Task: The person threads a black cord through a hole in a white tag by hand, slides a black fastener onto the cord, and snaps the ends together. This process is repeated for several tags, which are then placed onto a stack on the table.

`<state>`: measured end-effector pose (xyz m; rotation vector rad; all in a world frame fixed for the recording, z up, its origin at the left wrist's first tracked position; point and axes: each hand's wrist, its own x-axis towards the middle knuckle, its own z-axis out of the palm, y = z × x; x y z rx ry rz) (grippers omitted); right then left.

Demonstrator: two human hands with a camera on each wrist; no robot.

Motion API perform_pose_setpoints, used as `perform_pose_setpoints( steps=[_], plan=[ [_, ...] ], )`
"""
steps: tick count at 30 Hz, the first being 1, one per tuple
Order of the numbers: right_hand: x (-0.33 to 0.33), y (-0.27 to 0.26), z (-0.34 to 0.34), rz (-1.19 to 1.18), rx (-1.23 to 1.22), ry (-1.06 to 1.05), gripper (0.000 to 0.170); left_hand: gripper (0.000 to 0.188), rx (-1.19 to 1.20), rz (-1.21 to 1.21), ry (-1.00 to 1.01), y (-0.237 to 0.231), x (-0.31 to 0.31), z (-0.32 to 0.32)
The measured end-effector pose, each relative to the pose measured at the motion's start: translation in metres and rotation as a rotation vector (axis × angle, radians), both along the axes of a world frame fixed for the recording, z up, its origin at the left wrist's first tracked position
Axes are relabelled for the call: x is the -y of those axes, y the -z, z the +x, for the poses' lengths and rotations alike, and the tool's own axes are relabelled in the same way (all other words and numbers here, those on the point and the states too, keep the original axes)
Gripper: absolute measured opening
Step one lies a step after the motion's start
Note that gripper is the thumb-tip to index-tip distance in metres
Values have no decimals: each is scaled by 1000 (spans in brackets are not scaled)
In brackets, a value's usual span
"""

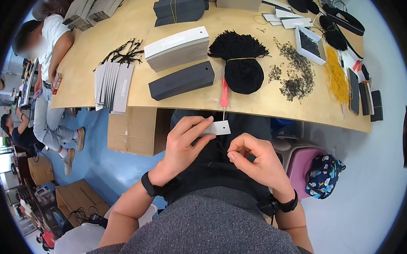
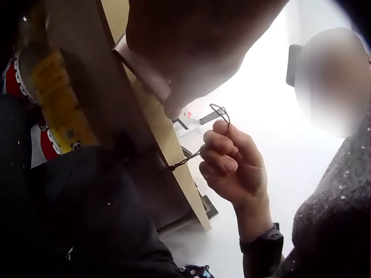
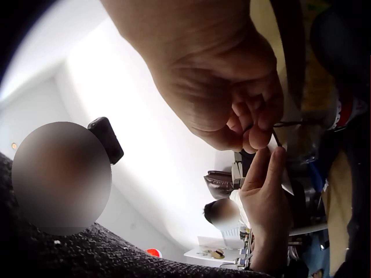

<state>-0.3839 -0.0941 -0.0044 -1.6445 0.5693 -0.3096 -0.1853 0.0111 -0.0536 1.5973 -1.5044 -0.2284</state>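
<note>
L hand (image 1: pixel 184 137), back up, fingers pointing R, pinches pale tag (image 1: pixel 222 127) btwn fingers & thumb; tag's holed end sticks out R, near table (image 1: pixel 276 108) edge; R hand (image 1: pixel 258 162), just beside, fingers curled in, grips thin blk cord (image 2: pixel 186 158), loop poking past fingers
</note>
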Motion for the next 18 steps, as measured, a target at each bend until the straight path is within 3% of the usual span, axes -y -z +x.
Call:
perform_pose_setpoints(
  steps=[14, 18],
  plan=[
    [3, 4, 5, 26, -22, 35, 9, 44, -12, 14, -8, 3, -3, 0],
    [4, 9, 6, 34, -36, 42, 9, 45, -114, 82, -14, 3, 1, -3]
  ],
)
